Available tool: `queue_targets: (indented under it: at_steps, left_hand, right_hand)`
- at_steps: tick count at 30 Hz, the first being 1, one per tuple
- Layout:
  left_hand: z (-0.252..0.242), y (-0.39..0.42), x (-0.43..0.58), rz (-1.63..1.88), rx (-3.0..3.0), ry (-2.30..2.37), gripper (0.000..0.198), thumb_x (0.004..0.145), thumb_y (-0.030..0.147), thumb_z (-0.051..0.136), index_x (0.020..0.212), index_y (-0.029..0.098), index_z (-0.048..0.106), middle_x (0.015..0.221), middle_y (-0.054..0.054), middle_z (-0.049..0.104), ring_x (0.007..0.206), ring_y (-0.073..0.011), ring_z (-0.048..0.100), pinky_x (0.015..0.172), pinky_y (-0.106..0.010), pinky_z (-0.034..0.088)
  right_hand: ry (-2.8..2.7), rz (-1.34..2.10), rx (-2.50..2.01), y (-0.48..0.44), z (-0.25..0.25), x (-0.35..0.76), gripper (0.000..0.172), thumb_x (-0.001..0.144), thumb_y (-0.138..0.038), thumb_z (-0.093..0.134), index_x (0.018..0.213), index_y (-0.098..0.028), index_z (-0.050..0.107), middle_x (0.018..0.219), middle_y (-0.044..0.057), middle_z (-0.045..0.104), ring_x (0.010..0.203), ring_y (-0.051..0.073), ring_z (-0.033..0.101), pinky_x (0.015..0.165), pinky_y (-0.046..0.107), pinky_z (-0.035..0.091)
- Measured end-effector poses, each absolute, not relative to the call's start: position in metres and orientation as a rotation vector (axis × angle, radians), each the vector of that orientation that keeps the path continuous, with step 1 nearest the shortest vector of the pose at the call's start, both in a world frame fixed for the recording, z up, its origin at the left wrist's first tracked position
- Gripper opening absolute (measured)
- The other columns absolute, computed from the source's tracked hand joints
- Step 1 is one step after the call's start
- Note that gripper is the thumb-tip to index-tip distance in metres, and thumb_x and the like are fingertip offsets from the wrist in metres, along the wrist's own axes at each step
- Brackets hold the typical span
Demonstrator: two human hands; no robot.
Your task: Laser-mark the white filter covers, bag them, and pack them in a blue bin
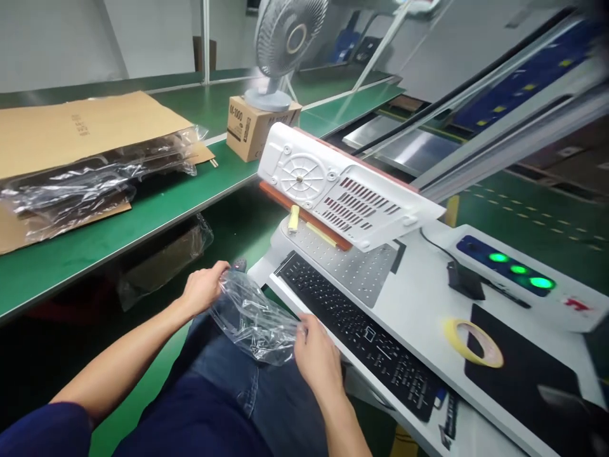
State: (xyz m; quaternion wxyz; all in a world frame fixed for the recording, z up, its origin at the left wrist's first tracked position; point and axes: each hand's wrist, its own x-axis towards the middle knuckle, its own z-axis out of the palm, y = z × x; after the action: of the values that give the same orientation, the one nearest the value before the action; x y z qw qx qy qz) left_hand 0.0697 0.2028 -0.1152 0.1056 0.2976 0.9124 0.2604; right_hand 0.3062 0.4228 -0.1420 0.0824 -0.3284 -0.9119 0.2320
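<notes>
Over the lap, in dark blue trousers, both hands hold a crumpled clear plastic bag (254, 317) — it sits low in the centre of the view, stretched between them above the knees. The left hand (202, 289) grips the bag's upper end at about ten o'clock from the bag's middle, fingers curled and pressed onto the film. The right hand (316, 355) closes on the lower end at about four o'clock, thumb and fingers pinching the plastic. What the bag contains cannot be made out.

Just beyond the right hand, at two o'clock, a long black keyboard (356, 330) lies slantwise on a white work desk (428, 304). Farther right on the desk, at three o'clock, a roll of yellow tape (473, 343) rests partly on a black mat (523, 374). Above the keyboard a white vented plastic appliance panel (342, 190) stands tilted over a perforated metal plate (356, 266). At one o'clock from it, three green lights glow on a blue strip (507, 266).

To the left, at ten o'clock, a green-topped bench (143, 209) carries flat brown cardboard sheets (80, 130) and wrinkled plastic wrapping (90, 184). At twelve o'clock, farthest off, a grey table fan (285, 51) stands on a small cardboard box (254, 127).
</notes>
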Motion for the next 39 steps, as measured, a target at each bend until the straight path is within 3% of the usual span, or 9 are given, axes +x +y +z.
queue_targets:
  at_steps: [4, 8, 12, 16, 22, 29, 31, 36, 39]
  left_hand:
    - [-0.073, 0.191, 0.06, 1.372, 0.911, 2.873, 0.035, 0.101, 0.025, 0.059, 0.133, 0.028, 0.073, 0.114, -0.009, 0.083, 0.093, -0.0258, 0.079, 0.087, -0.033, 0.056]
    - [-0.08, 0.149, 0.068, 1.869, 0.934, 2.91, 0.04, 0.092, 0.037, 0.072, 0.13, 0.025, 0.069, 0.098, -0.004, 0.082, 0.082, -0.0229, 0.077, 0.081, -0.032, 0.061]
    - [-0.132, 0.098, 0.077, 1.169, 0.785, 2.754, 0.032, 0.095, 0.042, 0.059, 0.118, 0.027, 0.075, 0.106, -0.006, 0.084, 0.093, -0.0272, 0.081, 0.087, -0.035, 0.063]
    - [-0.152, 0.073, 0.077, 0.724, 0.783, 2.432, 0.04, 0.101, 0.046, 0.051, 0.127, 0.033, 0.078, 0.113, -0.004, 0.084, 0.096, -0.0295, 0.081, 0.087, -0.037, 0.062]
    - [-0.077, 0.132, 0.051, 0.885, 0.946, 2.323, 0.045, 0.102, 0.051, 0.058, 0.141, 0.033, 0.074, 0.132, -0.006, 0.078, 0.111, -0.0293, 0.075, 0.094, -0.036, 0.06]
    - [-0.036, 0.231, 0.015, 0.652, 1.188, 1.848, 0.043, 0.088, 0.027, 0.069, 0.13, 0.028, 0.077, 0.085, 0.0, 0.073, 0.072, -0.0192, 0.064, 0.063, -0.027, 0.046]
    - [-0.034, 0.252, -0.005, 0.641, 1.203, 1.638, 0.052, 0.082, 0.031, 0.081, 0.134, 0.028, 0.075, 0.089, -0.001, 0.074, 0.075, -0.02, 0.066, 0.065, -0.028, 0.048]
    - [-0.021, 0.335, -0.089, 1.441, 1.141, 1.57, 0.063, 0.084, 0.053, 0.088, 0.136, 0.023, 0.069, 0.109, -0.01, 0.075, 0.097, -0.0277, 0.072, 0.084, -0.041, 0.06]
    - [-0.016, 0.398, -0.15, 1.951, 0.928, 1.991, 0.075, 0.078, 0.058, 0.092, 0.136, 0.021, 0.063, 0.126, -0.016, 0.071, 0.114, -0.0341, 0.07, 0.092, -0.047, 0.06]
  right_hand:
    - [-2.309, 0.697, -0.603, 0.409, -0.084, 0.252, 0.03, 0.105, -0.021, 0.045, 0.121, -0.025, 0.07, 0.12, 0.01, 0.074, 0.109, 0.028, 0.073, 0.092, 0.042, 0.059]
    - [-2.041, 0.725, -0.38, 0.385, -0.089, 0.235, 0.026, 0.106, -0.016, 0.052, 0.121, -0.024, 0.072, 0.127, 0.012, 0.071, 0.12, 0.027, 0.071, 0.103, 0.042, 0.059]
    - [-2.387, 1.05, -0.443, 0.368, -0.164, 0.261, 0.035, 0.09, -0.002, 0.049, 0.1, -0.024, 0.074, 0.102, 0.006, 0.074, 0.092, 0.023, 0.076, 0.081, 0.034, 0.059]
    - [-2.654, 1.314, -0.639, 0.383, -0.18, 0.29, 0.037, 0.09, -0.002, 0.051, 0.102, -0.025, 0.077, 0.104, 0.004, 0.074, 0.091, 0.023, 0.074, 0.083, 0.034, 0.054]
    - [-2.493, 1.61, -0.533, 0.453, -0.074, 0.29, 0.016, 0.097, -0.035, 0.07, 0.105, -0.03, 0.084, 0.1, 0.002, 0.075, 0.076, 0.019, 0.062, 0.072, 0.03, 0.05]
    - [-2.082, 1.471, -0.863, 0.509, -0.085, 0.299, 0.057, 0.082, -0.078, 0.079, 0.08, -0.021, 0.078, 0.071, 0.004, 0.068, 0.065, 0.02, 0.059, 0.06, 0.029, 0.047]
    - [-2.029, 1.36, -0.915, 0.522, -0.091, 0.299, 0.063, 0.081, -0.083, 0.078, 0.071, -0.021, 0.071, 0.065, 0.002, 0.06, 0.061, 0.018, 0.053, 0.056, 0.028, 0.044]
    - [-1.948, 1.087, -1.03, 0.567, -0.076, 0.268, 0.074, 0.085, -0.091, 0.067, 0.062, -0.022, 0.052, 0.059, -0.003, 0.042, 0.058, 0.014, 0.04, 0.055, 0.027, 0.039]
    - [-1.738, 1.049, -1.105, 0.596, -0.071, 0.239, 0.073, 0.081, -0.094, 0.069, 0.085, -0.021, 0.065, 0.06, -0.004, 0.05, 0.055, 0.015, 0.044, 0.054, 0.029, 0.039]
